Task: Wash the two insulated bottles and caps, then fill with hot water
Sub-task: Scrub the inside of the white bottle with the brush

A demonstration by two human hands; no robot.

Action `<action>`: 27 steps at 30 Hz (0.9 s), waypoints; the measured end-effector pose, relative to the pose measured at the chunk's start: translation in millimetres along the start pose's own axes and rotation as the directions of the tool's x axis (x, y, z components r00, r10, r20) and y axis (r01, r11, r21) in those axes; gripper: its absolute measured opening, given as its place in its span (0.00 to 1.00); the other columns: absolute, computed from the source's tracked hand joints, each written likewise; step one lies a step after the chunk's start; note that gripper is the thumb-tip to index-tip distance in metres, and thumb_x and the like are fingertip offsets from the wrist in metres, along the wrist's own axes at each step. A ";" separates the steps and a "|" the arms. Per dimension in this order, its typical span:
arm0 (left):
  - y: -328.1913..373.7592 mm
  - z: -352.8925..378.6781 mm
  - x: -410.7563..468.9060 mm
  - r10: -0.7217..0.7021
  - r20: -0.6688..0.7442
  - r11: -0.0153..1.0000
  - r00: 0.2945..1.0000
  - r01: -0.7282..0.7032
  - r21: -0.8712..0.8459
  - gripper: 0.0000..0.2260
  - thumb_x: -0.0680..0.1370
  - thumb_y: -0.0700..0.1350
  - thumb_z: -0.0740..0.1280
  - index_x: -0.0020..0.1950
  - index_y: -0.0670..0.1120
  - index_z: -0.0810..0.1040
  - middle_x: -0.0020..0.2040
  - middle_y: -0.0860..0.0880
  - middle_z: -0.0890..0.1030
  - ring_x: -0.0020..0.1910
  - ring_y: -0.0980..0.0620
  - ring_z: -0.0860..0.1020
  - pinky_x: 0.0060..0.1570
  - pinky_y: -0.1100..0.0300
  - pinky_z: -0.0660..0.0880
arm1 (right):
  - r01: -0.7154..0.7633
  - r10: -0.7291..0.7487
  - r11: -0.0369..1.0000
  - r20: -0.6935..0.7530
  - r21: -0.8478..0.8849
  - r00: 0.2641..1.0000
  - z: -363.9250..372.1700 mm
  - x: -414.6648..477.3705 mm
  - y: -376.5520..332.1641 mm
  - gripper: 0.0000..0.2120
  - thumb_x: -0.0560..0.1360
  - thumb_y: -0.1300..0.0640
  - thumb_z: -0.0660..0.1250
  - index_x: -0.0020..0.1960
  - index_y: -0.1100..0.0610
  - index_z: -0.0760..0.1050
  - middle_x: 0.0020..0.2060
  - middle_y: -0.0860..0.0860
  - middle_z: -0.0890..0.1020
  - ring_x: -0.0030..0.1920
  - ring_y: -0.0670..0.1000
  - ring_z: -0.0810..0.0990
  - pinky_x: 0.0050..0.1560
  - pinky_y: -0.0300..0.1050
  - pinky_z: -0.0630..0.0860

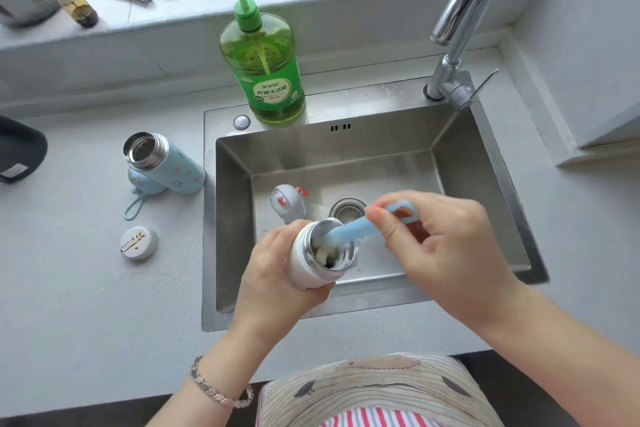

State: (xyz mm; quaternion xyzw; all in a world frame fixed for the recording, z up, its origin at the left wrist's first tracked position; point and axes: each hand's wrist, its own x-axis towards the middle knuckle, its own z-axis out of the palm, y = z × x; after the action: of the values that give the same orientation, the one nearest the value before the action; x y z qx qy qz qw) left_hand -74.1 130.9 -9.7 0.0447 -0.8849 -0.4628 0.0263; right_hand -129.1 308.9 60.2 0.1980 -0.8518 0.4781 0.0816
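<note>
Left hand [273, 270] is grasping white bottle [311, 263] at frame centre; brush handle [356, 230] is being pinched by right hand [443, 246] over sink [491, 191].

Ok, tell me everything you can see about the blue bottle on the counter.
The blue bottle is pale blue with small pink and white prints. It has a bare steel threaded neck and a shiny steel inside. It is uncapped and appears to stand upright on the grey counter, just left of the sink. A rounded blue cap with a cord loop rests against its base.
</note>
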 end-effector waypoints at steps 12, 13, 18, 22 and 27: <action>-4.2 4.8 -3.3 -0.036 0.105 0.997 0.994 0.028 0.074 0.31 0.57 0.57 0.69 0.59 0.63 0.68 0.54 0.62 0.73 0.52 0.56 0.74 0.49 0.56 0.74 | -0.066 0.069 0.997 0.101 -0.029 0.992 2.5 -8.0 12.2 0.15 0.73 0.51 0.62 0.39 0.61 0.80 0.23 0.46 0.74 0.26 0.51 0.70 0.25 0.30 0.61; -6.5 5.0 -5.7 -0.059 0.098 0.997 0.993 0.054 0.055 0.31 0.57 0.57 0.70 0.59 0.64 0.68 0.54 0.62 0.73 0.52 0.57 0.74 0.49 0.57 0.74 | -0.050 0.053 0.998 0.094 -0.028 0.994 -1.0 -7.5 9.9 0.14 0.73 0.52 0.62 0.39 0.61 0.80 0.23 0.47 0.74 0.26 0.51 0.70 0.25 0.31 0.61; -12.5 4.8 -12.6 -0.100 0.061 0.995 0.993 0.098 0.032 0.33 0.56 0.55 0.73 0.59 0.64 0.68 0.55 0.63 0.73 0.53 0.59 0.74 0.50 0.60 0.73 | -0.021 0.026 0.997 0.060 -0.072 0.998 -5.5 -3.2 2.3 0.12 0.73 0.53 0.62 0.38 0.59 0.79 0.24 0.40 0.68 0.24 0.37 0.67 0.28 0.23 0.60; -7.7 7.7 -9.1 -0.057 0.066 0.998 0.996 0.055 0.037 0.32 0.56 0.57 0.71 0.59 0.64 0.67 0.54 0.63 0.73 0.52 0.58 0.75 0.49 0.59 0.74 | -0.015 0.037 0.991 0.162 -0.134 0.986 8.1 -11.8 3.8 0.13 0.73 0.52 0.61 0.39 0.58 0.79 0.26 0.47 0.77 0.27 0.39 0.66 0.30 0.29 0.63; -17.0 -0.7 -2.2 -0.104 0.038 0.994 0.994 0.103 0.040 0.33 0.56 0.54 0.74 0.59 0.64 0.68 0.53 0.62 0.74 0.53 0.58 0.74 0.52 0.57 0.74 | -0.044 0.041 0.998 0.098 0.034 0.994 -9.6 4.3 -5.3 0.15 0.74 0.51 0.60 0.39 0.59 0.80 0.24 0.37 0.66 0.24 0.37 0.65 0.28 0.24 0.59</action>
State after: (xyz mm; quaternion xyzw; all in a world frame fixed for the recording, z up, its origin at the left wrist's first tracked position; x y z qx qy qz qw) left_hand -70.9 120.9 -23.2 0.0818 -0.8904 -0.4475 -0.0163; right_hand -131.2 313.4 70.9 0.2042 -0.8501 0.4847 0.0261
